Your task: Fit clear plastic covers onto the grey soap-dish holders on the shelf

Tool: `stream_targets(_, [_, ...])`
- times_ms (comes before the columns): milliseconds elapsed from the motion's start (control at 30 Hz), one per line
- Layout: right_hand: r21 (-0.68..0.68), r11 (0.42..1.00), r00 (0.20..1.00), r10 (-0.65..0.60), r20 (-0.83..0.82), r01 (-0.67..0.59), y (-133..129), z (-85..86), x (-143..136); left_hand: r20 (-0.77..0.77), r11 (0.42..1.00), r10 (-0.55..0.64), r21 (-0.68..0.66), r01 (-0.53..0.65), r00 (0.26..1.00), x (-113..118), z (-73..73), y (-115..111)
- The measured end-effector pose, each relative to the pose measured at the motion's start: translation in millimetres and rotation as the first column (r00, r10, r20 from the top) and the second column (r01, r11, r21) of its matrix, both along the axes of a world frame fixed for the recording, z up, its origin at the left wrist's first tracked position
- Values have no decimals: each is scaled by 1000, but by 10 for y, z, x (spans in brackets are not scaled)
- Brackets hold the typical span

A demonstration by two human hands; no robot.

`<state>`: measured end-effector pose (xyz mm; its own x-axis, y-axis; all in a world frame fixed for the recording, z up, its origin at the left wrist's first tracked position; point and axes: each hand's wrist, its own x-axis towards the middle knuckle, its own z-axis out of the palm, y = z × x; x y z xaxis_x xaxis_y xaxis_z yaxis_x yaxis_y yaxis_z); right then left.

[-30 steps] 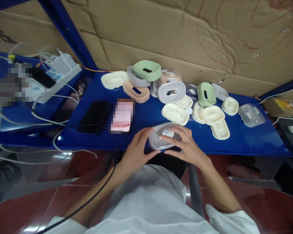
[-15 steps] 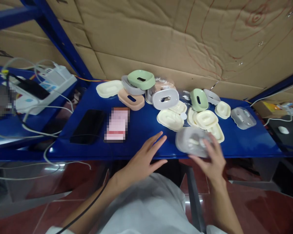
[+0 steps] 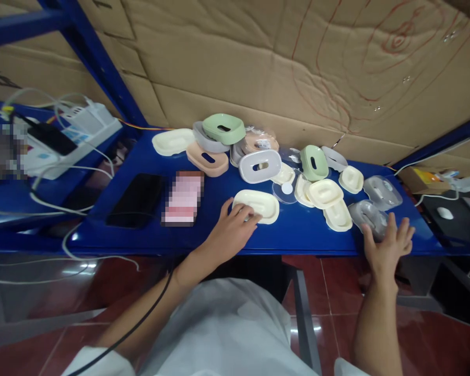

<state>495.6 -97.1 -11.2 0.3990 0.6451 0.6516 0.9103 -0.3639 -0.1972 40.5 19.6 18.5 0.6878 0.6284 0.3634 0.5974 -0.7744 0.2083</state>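
My left hand (image 3: 235, 230) has its fingers curled over the near left edge of a cream oval soap-dish tray (image 3: 267, 204), which lies on the blue table. The contact of the fingertips is partly hidden. At the right, my right hand (image 3: 389, 248) is open with fingers spread, against the near side of a translucent grey soap-dish piece (image 3: 366, 216). That piece rests on the table, and another clear grey piece (image 3: 384, 192) sits just behind it. Between the hands lie more cream trays (image 3: 326, 194), partly overlapping one another.
Behind are green (image 3: 224, 125), peach (image 3: 211, 163) and lilac soap dishes (image 3: 260, 166), some stacked. A phone (image 3: 183, 198) and a black flat object (image 3: 137, 201) lie left. A power strip (image 3: 94, 130) with cables is further left; cardboard (image 3: 227, 57) stands behind the table.
My right hand has moved right and set down the translucent grey piece. My left hand has come onto the cream tray, which now lies nearer and further left.
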Motion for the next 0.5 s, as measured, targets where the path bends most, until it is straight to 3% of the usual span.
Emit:
stream_targets(67, [51, 993, 992, 108, 62, -111, 131, 104, -324, 13, 1000, -30, -4, 30, 999, -115, -22, -59])
stream_targets(133, [21, 946, 943, 319, 101, -322, 286, 195, -774, 38, 999, -38, -13, 39, 999, -224, -53, -123])
stream_targets(233, [-232, 778, 786, 613, 78, -584, 550, 280, -1466, 91, 1000, -22, -16, 23, 996, -346, -89, -210])
stream_targets(300, [-354, 677, 706, 706, 64, -645, 733, 316, -1775, 120, 1000, 2, -11, -1, 993, -397, -102, -253])
stream_targets(500, [-318, 623, 651, 758, 22, -714, 1240, 451, -1948, 173, 997, 67, -53, -58, 983, -471, -157, -274])
